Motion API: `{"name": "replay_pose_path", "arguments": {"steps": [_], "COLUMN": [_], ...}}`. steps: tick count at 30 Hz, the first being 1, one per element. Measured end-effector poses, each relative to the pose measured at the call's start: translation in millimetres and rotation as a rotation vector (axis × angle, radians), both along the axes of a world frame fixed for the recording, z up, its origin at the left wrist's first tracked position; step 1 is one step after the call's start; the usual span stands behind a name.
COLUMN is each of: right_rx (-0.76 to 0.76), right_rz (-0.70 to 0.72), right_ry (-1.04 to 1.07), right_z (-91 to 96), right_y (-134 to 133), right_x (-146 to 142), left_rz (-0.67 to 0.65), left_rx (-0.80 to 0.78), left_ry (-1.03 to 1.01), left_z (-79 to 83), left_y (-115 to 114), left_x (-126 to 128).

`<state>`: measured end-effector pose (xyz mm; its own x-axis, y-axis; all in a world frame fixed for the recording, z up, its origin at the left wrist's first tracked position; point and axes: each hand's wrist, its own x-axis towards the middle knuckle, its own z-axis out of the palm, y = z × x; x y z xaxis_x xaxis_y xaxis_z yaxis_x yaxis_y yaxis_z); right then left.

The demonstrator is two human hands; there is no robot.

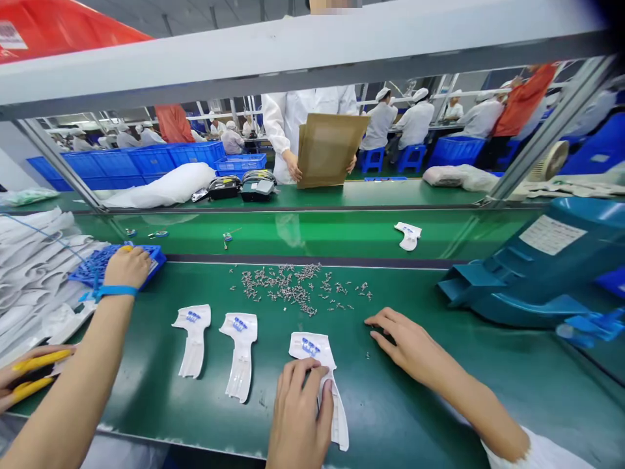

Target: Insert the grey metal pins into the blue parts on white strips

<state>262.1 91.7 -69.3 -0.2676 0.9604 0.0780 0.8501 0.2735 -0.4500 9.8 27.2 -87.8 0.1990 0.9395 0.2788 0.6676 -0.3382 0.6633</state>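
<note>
My left hand [299, 417] lies at the near edge of the green table and presses down on a white plastic piece [307, 345] that has blue marks at its top. My right hand [405, 345] rests flat on the table to the right of it, fingers apart, with nothing in it. Its fingertips point toward a scatter of several small metal parts [293, 286]. Two more white pieces [193, 329] [240, 352] lie in a row to the left.
A co-worker's arm [88, 365] with a blue wristband reaches to a blue tray [153, 257]; their other hand [29, 381] wears yellow finger covers. A teal machine [537, 273] stands at the right. Across the green belt [317, 231], a person holds cardboard [327, 150].
</note>
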Motion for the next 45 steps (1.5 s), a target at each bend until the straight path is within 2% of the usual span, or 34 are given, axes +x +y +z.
{"name": "replay_pose_path", "arguments": {"steps": [4,11,19,24,26,28,31,34,40,45], "right_rx": [0.013,-0.114,-0.054,-0.077,-0.104,-0.168,-0.310,-0.436,-0.487,-0.529], "right_rz": [-0.003,0.123,0.156,0.172,0.159,0.142,0.141,0.141,0.062,0.059], "right_ry": [-0.042,-0.081,-0.310,-0.443,-0.394,-0.237,0.067,0.254,0.280,0.269], "right_z": [6.5,15.8,13.2,20.3,27.0,35.9,48.8,52.0,37.6,38.8], "right_y": [-5,-15,-30,-38,-42,-47,-51,-49,-38,-37], "right_x": [-7,-30,-43,-45,-46,-50,-62,-78,-95,-97], "left_rz": [-0.017,-0.067,-0.074,-0.071,-0.053,-0.047,-0.115,-0.185,-0.195,-0.202], "left_rx": [-0.007,-0.025,0.017,0.020,0.028,0.032,0.024,0.012,-0.022,-0.046], "left_ry": [-0.004,0.058,0.018,0.024,0.048,0.094,0.194,0.272,0.312,0.327], "left_z": [3.3,11.3,9.3,12.9,15.6,17.7,17.5,12.9,8.0,8.3], "left_y": [0,-1,-3,-6,-8,-9,-11,-11,-12,-11], "left_x": [-2,-5,-7,-11,-16,-23,-30,-33,-32,-32]}}
